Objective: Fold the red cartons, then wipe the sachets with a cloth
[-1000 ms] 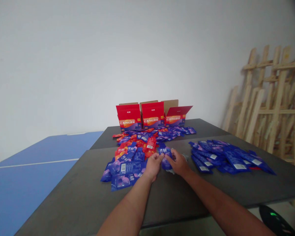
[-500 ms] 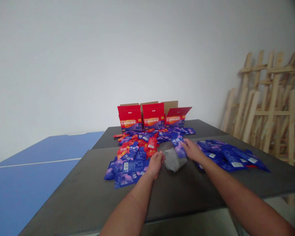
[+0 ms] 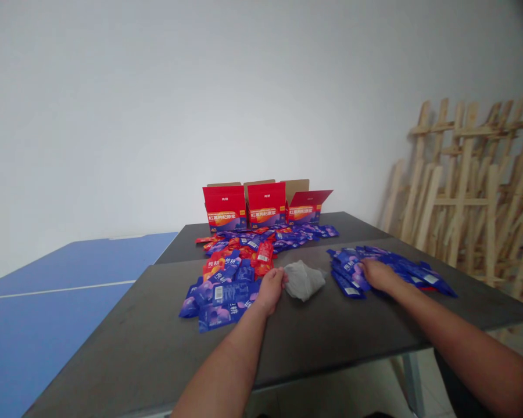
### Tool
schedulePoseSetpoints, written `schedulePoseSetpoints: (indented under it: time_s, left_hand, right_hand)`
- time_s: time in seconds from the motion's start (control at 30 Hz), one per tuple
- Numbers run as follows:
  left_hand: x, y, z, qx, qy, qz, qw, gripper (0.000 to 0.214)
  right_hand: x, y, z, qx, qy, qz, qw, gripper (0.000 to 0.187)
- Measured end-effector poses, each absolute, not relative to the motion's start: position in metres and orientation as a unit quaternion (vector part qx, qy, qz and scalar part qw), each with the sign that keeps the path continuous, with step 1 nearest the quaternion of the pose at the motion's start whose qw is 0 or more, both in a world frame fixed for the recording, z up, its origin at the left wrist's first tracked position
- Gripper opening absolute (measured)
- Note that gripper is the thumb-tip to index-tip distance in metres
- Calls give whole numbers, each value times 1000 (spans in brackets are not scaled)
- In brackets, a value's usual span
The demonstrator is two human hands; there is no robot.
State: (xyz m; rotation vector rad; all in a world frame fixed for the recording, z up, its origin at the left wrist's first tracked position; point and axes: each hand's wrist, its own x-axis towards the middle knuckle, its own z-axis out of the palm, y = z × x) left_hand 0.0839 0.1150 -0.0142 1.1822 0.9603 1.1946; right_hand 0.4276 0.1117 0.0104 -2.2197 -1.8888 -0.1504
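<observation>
My left hand [image 3: 272,287] is closed on the left edge of a crumpled grey cloth [image 3: 304,281] lying on the dark table. To the right, my right hand [image 3: 375,274] pinches a blue-purple pouch [image 3: 351,265] by its right side, over the left end of a pile of blue pouches [image 3: 401,264]. Left of my left hand, several more blue pouches [image 3: 230,293] overlap on the tabletop. Red pouches [image 3: 264,255] mix with blue ones behind them. My fingertips are partly hidden on both hands.
Three open red cartons [image 3: 267,206] stand in a row at the back of the dark table [image 3: 157,348]. A blue table-tennis table [image 3: 70,325] adjoins on the left. Wooden easels [image 3: 466,191] lean against the wall at right.
My right hand has moved right with the blue pouch, from over the grey cloth to the right-hand pile. My left hand stays at the cloth. The view has shifted slightly.
</observation>
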Motion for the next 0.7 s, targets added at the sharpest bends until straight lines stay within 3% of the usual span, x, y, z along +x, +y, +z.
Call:
schedulePoseSetpoints:
  time_s: [0.2,0.4,0.5,0.6,0.7]
  left_hand:
    - [84,116,-17,516,420,499,555,29]
    - [86,113,-18,540,423,488,539,32]
    - [86,112,-20,583,416,470,516,34]
    - [86,111,-23,624,413,442,494,34]
    - [85,110,-24,645,422,425,475,34]
  right_hand:
    - [428,119,15,-762,-639,-88,53,29]
    - [367,125,27,-680,-716,-102,119,28]
    - [309,138,35,-621,-761,-17,189,22]
    - [249,162,42,-605,-713,179,307,22]
    - [201,190,44,-596,-683,255,337,30]
